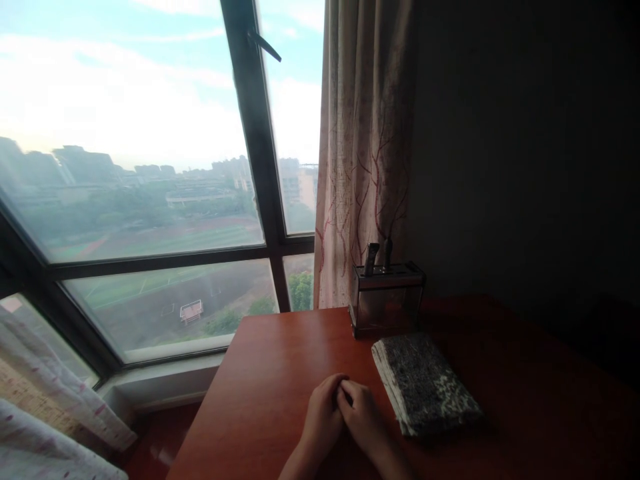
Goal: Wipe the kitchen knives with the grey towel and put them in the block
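Observation:
My left hand (325, 408) and my right hand (359, 407) rest close together over the near part of the reddish-brown table (270, 400). Their fingers are curled and touch each other at the tips and knuckles. I see no object between them, though the inner sides of the palms are hidden. Just right of my right hand lies a folded cloth (425, 383), dark grey on top with a pale pattern and light layered edges. Neither hand touches it.
Behind the cloth stands a dark-framed holder (390, 277) with clear-looking sides and upright black handles. A patterned curtain (345, 167) hangs behind it. The window (150, 220) fills the left, with another curtain (50, 393) at lower left. The right side is in deep shadow.

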`<state>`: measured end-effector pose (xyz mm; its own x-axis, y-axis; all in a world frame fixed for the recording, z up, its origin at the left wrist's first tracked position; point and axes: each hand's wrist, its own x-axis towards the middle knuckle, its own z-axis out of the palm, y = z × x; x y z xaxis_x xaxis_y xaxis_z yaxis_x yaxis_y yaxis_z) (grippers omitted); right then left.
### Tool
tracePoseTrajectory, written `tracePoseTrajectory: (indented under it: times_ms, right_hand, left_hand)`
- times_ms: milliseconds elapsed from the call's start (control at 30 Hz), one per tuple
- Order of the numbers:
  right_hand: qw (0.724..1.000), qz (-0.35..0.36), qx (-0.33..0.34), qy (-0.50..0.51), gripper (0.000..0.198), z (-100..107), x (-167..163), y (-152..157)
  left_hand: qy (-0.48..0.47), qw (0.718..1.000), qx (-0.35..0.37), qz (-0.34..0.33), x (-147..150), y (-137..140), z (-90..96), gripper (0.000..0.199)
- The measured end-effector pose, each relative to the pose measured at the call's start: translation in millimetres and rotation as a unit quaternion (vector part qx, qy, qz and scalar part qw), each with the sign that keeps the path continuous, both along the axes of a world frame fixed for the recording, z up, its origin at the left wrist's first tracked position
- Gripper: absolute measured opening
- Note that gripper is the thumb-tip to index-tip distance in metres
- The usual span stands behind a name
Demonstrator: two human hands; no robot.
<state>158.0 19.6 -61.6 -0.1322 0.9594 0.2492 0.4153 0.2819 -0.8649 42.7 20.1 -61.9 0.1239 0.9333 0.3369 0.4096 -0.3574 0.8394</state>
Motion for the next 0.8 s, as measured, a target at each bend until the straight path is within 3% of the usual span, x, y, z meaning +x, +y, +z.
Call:
tracePoseTrajectory:
  times_ms: [800]
  right_hand:
    - [1.000, -0.009, 0.005, -0.015, 0.027, -4.5, -1.5, 4.6]
  left_hand:
    - [-0.001, 1.000, -0.005, -0.004, -0.6, 1.0, 2.9, 0.040]
